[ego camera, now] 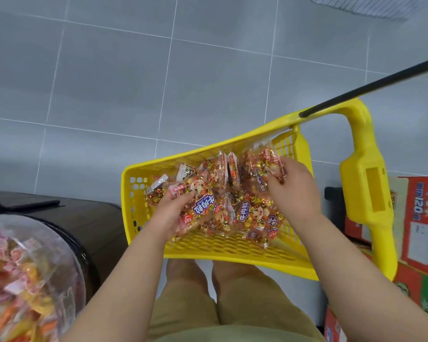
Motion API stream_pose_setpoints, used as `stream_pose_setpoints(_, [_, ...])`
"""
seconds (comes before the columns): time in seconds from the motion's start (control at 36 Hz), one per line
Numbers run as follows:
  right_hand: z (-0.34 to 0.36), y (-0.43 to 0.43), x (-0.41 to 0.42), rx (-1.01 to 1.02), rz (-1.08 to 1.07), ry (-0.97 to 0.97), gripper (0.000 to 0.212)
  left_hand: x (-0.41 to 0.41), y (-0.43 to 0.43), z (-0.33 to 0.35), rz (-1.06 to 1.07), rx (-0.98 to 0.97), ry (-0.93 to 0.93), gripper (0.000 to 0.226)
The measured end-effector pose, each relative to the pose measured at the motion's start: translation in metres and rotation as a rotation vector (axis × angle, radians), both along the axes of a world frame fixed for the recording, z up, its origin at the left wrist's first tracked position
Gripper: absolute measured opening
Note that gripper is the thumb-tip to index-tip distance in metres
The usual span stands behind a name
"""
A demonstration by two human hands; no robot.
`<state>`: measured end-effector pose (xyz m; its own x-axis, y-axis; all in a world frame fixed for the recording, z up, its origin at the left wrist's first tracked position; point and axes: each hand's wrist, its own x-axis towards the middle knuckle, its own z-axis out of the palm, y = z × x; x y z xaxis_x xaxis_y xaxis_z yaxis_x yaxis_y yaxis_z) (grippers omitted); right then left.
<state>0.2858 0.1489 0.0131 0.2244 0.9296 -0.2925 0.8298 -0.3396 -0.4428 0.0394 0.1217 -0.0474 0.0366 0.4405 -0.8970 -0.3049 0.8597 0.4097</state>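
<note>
A yellow plastic shopping basket (143, 174) stands on the floor in front of my knees, holding several clear snack bags of wrapped sweets with a cartoon print. My left hand (168, 213) grips one such bag (195, 206) at the basket's left side, thumb over its top edge. My right hand (294, 186) reaches deeper into the right part of the basket and pinches another bag (265, 161) near the far wall. More bags (252, 213) lie between the hands.
The basket's yellow pull handle (366, 183) rises at the right, with a black rod (371, 85) slanting up. Red cardboard boxes (420, 218) are stacked on the right. A round clear bin (22, 280) of snack packets stands at left beside a dark stand (94, 223). Grey tiled floor lies ahead.
</note>
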Motion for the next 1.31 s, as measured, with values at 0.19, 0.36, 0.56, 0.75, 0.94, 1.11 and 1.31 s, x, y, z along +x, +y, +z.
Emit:
stream_pose_setpoints(0.19, [0.019, -0.027, -0.032, -0.190, -0.179, 0.715, 0.034, 0.011, 0.009, 0.009, -0.112, -0.011, 0.044, 0.064])
stream_pose_setpoints(0.36, [-0.018, -0.029, -0.067, -0.436, -0.031, 0.706, 0.039, 0.006, 0.004, 0.015, -0.026, 0.046, -0.097, 0.049])
stream_pose_setpoints(0.56, [-0.059, 0.015, -0.058, -0.173, -0.154, 0.348, 0.036, -0.009, -0.003, 0.008, 0.044, -0.015, 0.060, 0.071])
stream_pose_setpoints(0.75, [-0.091, 0.037, -0.053, -0.539, 0.066, 0.123, 0.044, -0.014, -0.014, 0.004, 0.096, -0.041, 0.114, 0.074])
stream_pose_setpoints(0.94, [-0.051, 0.024, -0.034, -0.371, -0.029, 0.195, 0.033, -0.023, -0.026, 0.023, 0.168, -0.030, 0.146, 0.046])
stream_pose_setpoints(1.11, [0.018, 0.009, -0.039, -0.296, -0.284, 0.681, 0.022, -0.036, -0.034, 0.061, 0.266, 0.036, 0.121, 0.031])
stream_pose_setpoints(1.31, [0.079, -0.002, -0.100, -0.525, -0.314, 1.248, 0.038, -0.079, -0.063, 0.109, 0.365, 0.157, 0.123, 0.035])
